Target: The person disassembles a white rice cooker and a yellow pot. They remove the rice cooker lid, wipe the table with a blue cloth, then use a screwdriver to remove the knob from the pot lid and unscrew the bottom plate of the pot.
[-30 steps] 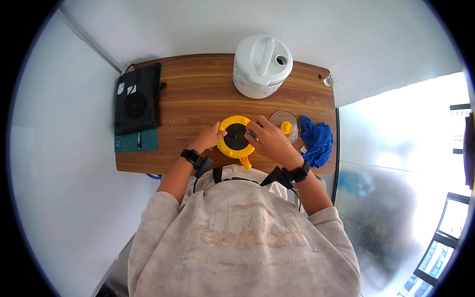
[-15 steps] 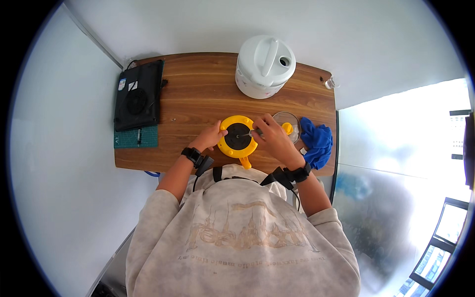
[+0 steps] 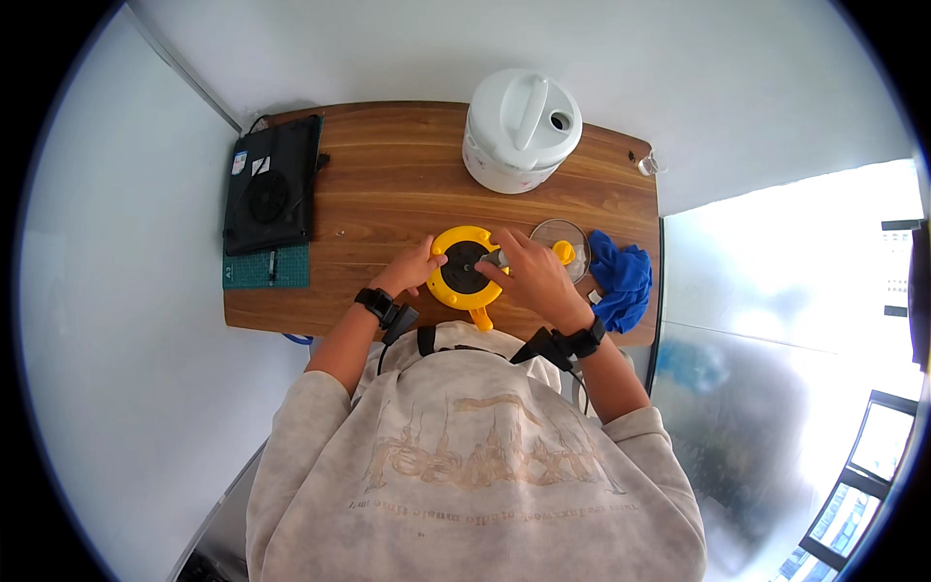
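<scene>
In front of me on the table lies a small yellow pot [image 3: 443,288], bottom up, its round black base on top and its yellow handle [image 3: 481,319] pointing toward me. My left hand [image 3: 413,268] is closed on the pot's left rim, thumb on top. Over the right part of the base, my right hand [image 3: 529,272] grips a grey-handled screwdriver [image 3: 497,258], tilted with its tip end near the middle of the base; whether the tip sits in a screw I cannot tell. A glass lid [image 3: 579,242] with a yellow knob [image 3: 563,252] rests just right of that hand.
Right of the lid lies a crumpled blue cloth [image 3: 621,281]. A large white lidded pot [image 3: 522,131] stands at the back. On the left, a black device [image 3: 269,184] lies over a green cutting mat [image 3: 291,270]. A small clear glass [image 3: 648,165] is at the far right corner.
My right hand has shifted its grip on the screwdriver: the fingers are turned and spread differently, and more of the grey handle shows. My left hand and the yellow pot have stayed put.
</scene>
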Demonstrator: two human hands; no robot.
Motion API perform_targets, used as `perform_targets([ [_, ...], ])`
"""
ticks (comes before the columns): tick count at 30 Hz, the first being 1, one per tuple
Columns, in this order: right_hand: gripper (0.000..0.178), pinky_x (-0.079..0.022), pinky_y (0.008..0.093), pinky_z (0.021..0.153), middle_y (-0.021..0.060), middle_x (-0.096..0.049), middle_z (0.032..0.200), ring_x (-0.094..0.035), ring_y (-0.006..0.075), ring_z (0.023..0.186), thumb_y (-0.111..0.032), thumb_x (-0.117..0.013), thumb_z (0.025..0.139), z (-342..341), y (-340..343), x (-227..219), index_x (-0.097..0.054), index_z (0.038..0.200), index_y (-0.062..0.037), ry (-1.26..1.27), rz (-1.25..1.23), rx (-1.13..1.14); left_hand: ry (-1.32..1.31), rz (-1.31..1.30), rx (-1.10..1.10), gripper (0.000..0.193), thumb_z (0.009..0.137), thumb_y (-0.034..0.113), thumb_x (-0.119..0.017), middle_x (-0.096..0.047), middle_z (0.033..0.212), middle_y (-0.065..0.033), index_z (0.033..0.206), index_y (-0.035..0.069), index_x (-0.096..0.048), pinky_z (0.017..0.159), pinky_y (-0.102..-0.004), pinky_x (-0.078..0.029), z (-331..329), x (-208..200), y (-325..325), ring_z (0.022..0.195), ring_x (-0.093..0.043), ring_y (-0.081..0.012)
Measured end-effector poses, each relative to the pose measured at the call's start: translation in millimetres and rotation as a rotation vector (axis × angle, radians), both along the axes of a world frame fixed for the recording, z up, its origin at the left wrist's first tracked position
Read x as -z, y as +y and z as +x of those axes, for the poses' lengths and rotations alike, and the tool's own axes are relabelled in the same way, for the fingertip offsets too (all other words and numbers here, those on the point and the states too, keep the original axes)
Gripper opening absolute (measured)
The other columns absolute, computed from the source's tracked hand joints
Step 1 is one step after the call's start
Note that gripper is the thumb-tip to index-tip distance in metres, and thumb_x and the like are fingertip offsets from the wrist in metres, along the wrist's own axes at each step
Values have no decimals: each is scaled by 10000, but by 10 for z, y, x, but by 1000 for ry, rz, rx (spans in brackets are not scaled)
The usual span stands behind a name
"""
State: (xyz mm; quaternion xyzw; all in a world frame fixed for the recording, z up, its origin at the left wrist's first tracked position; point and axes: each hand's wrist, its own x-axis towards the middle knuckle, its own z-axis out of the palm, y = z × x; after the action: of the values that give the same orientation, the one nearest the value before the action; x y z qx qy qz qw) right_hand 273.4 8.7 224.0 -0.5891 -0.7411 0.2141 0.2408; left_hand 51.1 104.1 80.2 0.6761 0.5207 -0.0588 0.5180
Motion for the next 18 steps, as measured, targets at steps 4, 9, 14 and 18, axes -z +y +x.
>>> perform_targets([
  [4, 362, -547, 434, 660, 161, -696, 806, -696, 358, 756, -339, -749, 889, 58, 50, 49, -623, 1069, -51, -23, -23, 45, -6, -8, 9, 680, 1043, 419, -518, -609, 1349, -236, 1554, 48, -266, 555, -350, -619, 1, 1, 12, 949, -730, -331],
  [9, 344, -551, 425, 628, 156, -702, 757, -695, 360, 691, -313, -749, 886, 125, 54, 102, -610, 1065, -54, 26, -49, 105, -8, -24, 6, 680, 1042, 420, -518, -604, 1358, -231, 1555, 51, -266, 561, -349, -620, -5, -37, 14, 955, -730, -327],
  [14, 336, -555, 421, 671, 165, -707, 793, -693, 379, 731, -270, -734, 888, 117, 42, 23, -574, 1072, -38, 66, -59, 132, 5, -29, -3, 678, 1044, 419, -516, -607, 1357, -223, 1555, 52, -265, 570, -346, -621, 4, -20, 13, 942, -733, -313],
  [18, 345, -557, 393, 714, 175, -692, 897, -691, 364, 806, -187, -747, 840, 123, 35, 41, -556, 1085, -37, 143, -73, 89, 6, -28, 11, 679, 1046, 422, -510, -608, 1351, -227, 1557, 52, -259, 566, -342, -621, -4, 7, 23, 928, -734, -307],
])
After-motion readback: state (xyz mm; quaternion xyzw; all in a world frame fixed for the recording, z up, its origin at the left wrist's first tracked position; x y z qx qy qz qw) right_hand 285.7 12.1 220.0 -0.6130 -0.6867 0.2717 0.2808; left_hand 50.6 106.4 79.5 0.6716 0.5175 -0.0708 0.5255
